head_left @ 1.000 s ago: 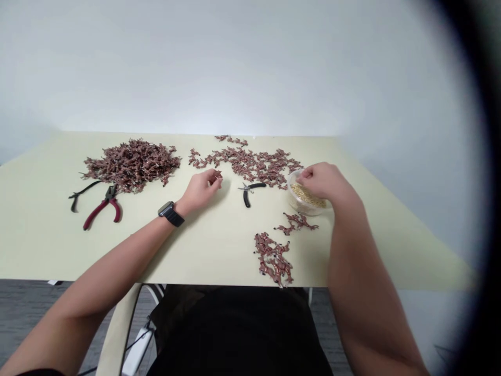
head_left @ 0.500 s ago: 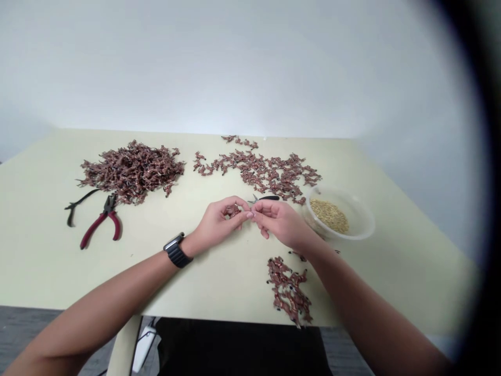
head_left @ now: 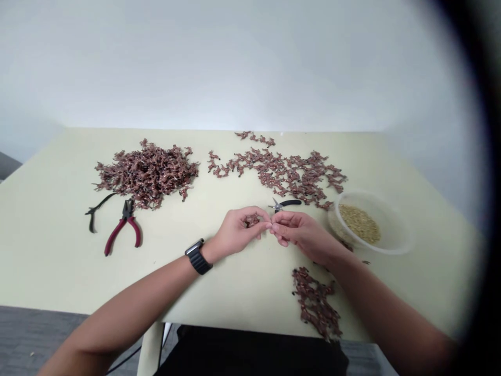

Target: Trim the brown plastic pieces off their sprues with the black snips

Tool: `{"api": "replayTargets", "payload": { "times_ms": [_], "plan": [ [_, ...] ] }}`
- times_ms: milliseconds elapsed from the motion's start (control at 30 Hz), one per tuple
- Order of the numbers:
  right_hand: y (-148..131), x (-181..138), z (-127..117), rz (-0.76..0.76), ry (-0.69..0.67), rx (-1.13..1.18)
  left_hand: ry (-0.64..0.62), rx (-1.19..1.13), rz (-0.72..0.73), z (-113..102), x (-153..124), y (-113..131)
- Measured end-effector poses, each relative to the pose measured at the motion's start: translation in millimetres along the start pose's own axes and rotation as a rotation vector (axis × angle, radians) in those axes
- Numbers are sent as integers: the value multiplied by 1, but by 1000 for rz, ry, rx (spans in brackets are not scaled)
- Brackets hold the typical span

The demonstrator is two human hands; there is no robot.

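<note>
Left hand (head_left: 241,230): curled narrow around a small brown figure-shaped piece (head_left: 252,221), black strap watch (head_left: 199,256) on the wrist.
Right hand (head_left: 300,235): fingertips pinched close against the left's; anything between them is too small to tell.
12 o'clock: black-handled snips (head_left: 285,203), then loose scattered brown pieces (head_left: 285,169).
3 o'clock: round translucent plastic bowl (head_left: 393,230) of tan grains (head_left: 359,223).
5 o'clock: small glossy cluster (head_left: 315,300).
9 o'clock: red-handled pliers (head_left: 123,230).
10 o'clock: dense spiky heap (head_left: 148,172).
All on a matte cream table (head_left: 58,250).
</note>
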State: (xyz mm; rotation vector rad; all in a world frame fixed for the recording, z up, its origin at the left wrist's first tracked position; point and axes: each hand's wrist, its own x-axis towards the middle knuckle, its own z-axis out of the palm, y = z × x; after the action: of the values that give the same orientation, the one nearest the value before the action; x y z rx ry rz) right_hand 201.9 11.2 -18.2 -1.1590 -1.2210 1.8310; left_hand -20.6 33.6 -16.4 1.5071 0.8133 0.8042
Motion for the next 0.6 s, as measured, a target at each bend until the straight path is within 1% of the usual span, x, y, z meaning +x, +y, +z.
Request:
{"api": "replayTargets", "payload": {
  "times_ms": [100,200,433,533,600],
  "plan": [
    [1,0,2,-8,-9,17,-1,27,1,-2,1,1],
    [0,-1,5,-59,11,4,11,69,41,-3,1,0],
    [-3,-1,12,-204,90,-211,87,83,63,-3,-1,-4],
    [-5,1,10,-252,92,-270,65,91,63,-7,0,-10],
    [-8,1,8,-288,132,-289,38,67,73,-8,3,-15]
  ]
}}
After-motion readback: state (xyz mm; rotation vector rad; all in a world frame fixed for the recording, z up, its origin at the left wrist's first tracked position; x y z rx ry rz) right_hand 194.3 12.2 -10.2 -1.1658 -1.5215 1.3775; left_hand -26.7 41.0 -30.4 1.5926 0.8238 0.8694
